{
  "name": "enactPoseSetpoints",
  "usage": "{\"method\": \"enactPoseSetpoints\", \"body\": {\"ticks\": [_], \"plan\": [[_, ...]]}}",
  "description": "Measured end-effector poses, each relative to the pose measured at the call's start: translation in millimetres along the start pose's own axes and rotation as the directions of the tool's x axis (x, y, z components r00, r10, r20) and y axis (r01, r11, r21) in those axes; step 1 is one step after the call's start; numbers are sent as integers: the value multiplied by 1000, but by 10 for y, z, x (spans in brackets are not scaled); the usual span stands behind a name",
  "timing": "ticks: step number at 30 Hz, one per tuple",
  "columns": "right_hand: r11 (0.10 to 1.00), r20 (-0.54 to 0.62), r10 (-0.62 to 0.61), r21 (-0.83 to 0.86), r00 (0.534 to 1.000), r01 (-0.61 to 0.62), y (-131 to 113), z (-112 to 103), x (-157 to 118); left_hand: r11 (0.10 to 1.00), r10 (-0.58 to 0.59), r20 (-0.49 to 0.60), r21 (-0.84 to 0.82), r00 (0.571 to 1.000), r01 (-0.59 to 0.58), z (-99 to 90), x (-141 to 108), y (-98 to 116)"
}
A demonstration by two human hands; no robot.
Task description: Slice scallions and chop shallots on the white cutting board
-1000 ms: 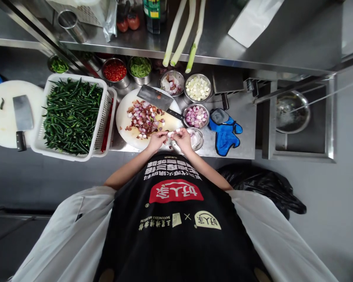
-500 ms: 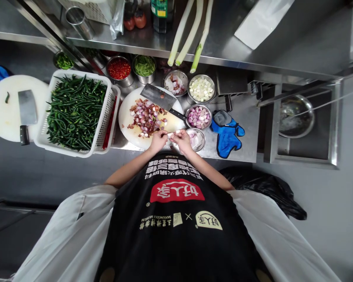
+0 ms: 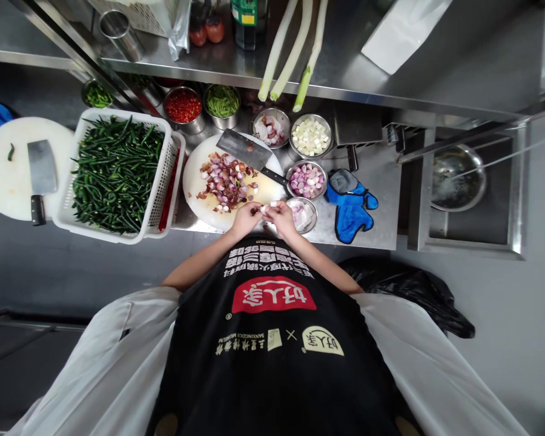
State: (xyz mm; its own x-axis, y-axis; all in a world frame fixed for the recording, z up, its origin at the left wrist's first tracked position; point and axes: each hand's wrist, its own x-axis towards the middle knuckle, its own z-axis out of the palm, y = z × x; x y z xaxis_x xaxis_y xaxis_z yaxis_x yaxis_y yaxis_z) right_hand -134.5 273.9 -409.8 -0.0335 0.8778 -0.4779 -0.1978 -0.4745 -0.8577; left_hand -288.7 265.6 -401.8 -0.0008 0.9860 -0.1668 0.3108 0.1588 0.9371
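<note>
Both hands meet over the front edge of a round white cutting board. My left hand is closed, with a dark reddish scrap, perhaps skin, at its fingertips. Pinched in my right hand is a small pale shallot piece that also touches the left fingertips. Shallots and loose brown skins lie piled on the board. A cleaver rests across the board's far side, its black handle pointing right. Close to my right hand stand a bowl of pale pieces and a bowl of purple shallots.
A white basket of green chilies stands left, beside another board with a cleaver. Metal bowls line the back under a steel shelf with scallions overhanging. A blue cloth lies right, before a sink.
My fingers have shifted slightly around the pale piece, and a dark reddish scrap now shows at the left fingertips. The bowls, boards and cleavers keep their places.
</note>
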Motion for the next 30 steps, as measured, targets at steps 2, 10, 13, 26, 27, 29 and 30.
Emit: {"method": "enactPoseSetpoints", "body": {"ticks": [2, 10, 13, 26, 27, 29, 30], "plan": [[996, 4, -20, -83, 1000, 21, 8, 17, 7, 995, 18, 7, 103, 1000, -18, -13, -38, 24], [998, 177, 47, -52, 983, -39, -86, -54, 7, 978, -125, -9, -170, 992, 121, 20, -2, -34], [998, 233, 54, -40, 971, -45, -107, -116, -4, 878, -278, 48, -393, 959, 274, 39, 28, -71], [917, -277, -138, -398, 951, 17, 186, -1119, 56, 704, -391, 304, -510, 869, 495, -110, 602, 267], [926, -289, -133, -376, 948, 15, 213, -1132, 25, 719, -393, 281, -500, 876, 483, -104, 792, 318], [936, -299, -126, -352, 946, 13, 269, -1109, -47, 743, -396, 217, -495, 892, 450, -83, 1234, 450], [937, -293, -125, -349, 948, 15, 298, -1081, -86, 765, -382, 170, -494, 909, 414, -74, 1474, 532]]}}
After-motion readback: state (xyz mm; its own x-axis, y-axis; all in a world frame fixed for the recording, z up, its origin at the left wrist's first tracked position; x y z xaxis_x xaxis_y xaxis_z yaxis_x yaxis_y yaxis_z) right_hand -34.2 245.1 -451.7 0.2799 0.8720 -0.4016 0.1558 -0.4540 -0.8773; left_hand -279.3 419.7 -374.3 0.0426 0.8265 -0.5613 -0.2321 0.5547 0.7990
